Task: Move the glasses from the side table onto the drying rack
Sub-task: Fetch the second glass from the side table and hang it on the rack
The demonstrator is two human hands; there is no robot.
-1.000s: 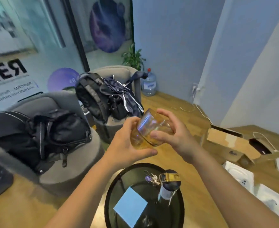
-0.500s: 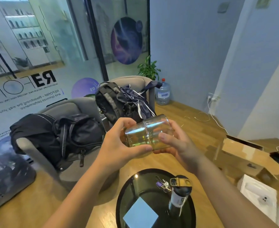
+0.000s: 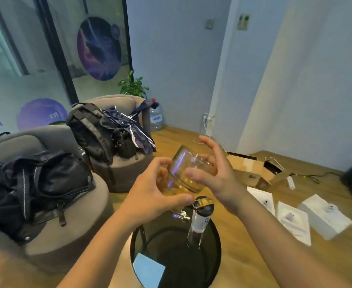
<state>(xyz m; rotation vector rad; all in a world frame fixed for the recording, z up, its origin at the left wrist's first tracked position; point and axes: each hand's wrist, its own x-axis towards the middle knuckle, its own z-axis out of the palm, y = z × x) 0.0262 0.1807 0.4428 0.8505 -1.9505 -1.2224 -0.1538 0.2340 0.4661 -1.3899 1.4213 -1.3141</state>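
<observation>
A clear, amber-tinted glass (image 3: 186, 170) hangs tilted on its side in the air above the round black side table (image 3: 215, 252). My left hand (image 3: 152, 193) grips it from the left and below, thumb under its base. My right hand (image 3: 214, 173) touches its right side with thumb and palm, while the fingers are spread and lifted off. No drying rack is in view.
On the side table stand a dark bottle (image 3: 199, 222), a blue note (image 3: 148, 271) and keys (image 3: 181, 215). Two grey armchairs (image 3: 67, 242) with black backpacks (image 3: 36, 188) sit left. White boxes (image 3: 324, 217) and an open carton (image 3: 252, 171) lie on the wooden floor at right.
The glass has turned in my hands, its mouth now tipped up to the left. My right hand's fingers have opened away from it. The view has swung to the right.
</observation>
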